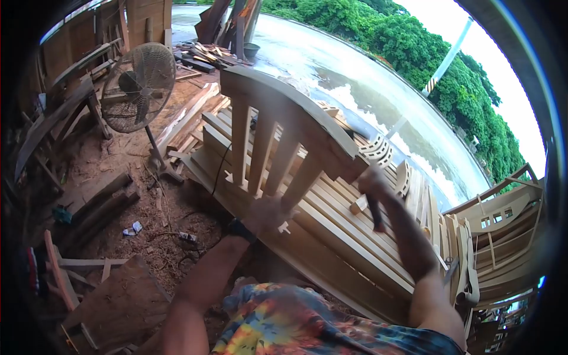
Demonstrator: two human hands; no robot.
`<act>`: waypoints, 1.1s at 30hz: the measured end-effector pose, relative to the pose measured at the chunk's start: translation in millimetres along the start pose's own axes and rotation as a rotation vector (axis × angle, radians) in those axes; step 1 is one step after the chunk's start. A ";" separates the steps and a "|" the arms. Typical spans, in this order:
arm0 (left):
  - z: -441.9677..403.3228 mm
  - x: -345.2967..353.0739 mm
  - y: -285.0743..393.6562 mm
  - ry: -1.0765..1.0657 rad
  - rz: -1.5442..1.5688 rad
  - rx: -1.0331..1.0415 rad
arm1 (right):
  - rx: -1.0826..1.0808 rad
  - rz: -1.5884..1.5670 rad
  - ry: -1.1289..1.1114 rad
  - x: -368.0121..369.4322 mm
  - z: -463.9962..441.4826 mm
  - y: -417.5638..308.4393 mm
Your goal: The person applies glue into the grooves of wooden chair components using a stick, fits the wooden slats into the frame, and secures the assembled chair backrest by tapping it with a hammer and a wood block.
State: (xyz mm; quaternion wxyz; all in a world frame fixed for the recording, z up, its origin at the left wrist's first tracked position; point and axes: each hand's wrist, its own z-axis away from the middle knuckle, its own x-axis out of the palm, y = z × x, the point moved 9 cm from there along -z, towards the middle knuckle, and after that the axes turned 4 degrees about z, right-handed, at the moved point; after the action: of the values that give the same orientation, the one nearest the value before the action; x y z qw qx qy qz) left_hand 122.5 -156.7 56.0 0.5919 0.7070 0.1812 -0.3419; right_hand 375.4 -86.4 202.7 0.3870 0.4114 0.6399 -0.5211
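A person in a multicoloured tie-dye shirt handles a pale wooden frame with a curved top rail and four flat slats, tilted over a broad stack of long pale planks. The left hand, a black band at its wrist, lies against the slats' lower ends; whether its fingers close around them cannot be told. The right hand, by the rail's right end, is clenched around a dark-handled tool, its head hard to make out.

At far left, a brown wooden wall backs an open-sided work area. A round wire-caged pedestal fan stands on a brown floor strewn with curly wood shavings. Beyond the planks, wet, glossy grey pavement runs to leafy green trees.

Smooth, sawn surfaces mark the frame; to its right lie curved, slotted pale wooden pieces, then stacked pale wooden furniture frames with bowed members.
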 end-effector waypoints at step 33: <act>72.1 121.4 -165.9 0.182 0.928 -0.415 | -0.511 0.275 -0.260 -61.2 -19.0 -259.1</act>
State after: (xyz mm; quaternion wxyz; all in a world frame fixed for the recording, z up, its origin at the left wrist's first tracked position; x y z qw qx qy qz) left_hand 78.6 -205.2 -151.7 0.7910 0.6075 -0.0367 0.0627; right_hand 155.4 -105.8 352.5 0.6233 0.3131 0.6337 -0.3345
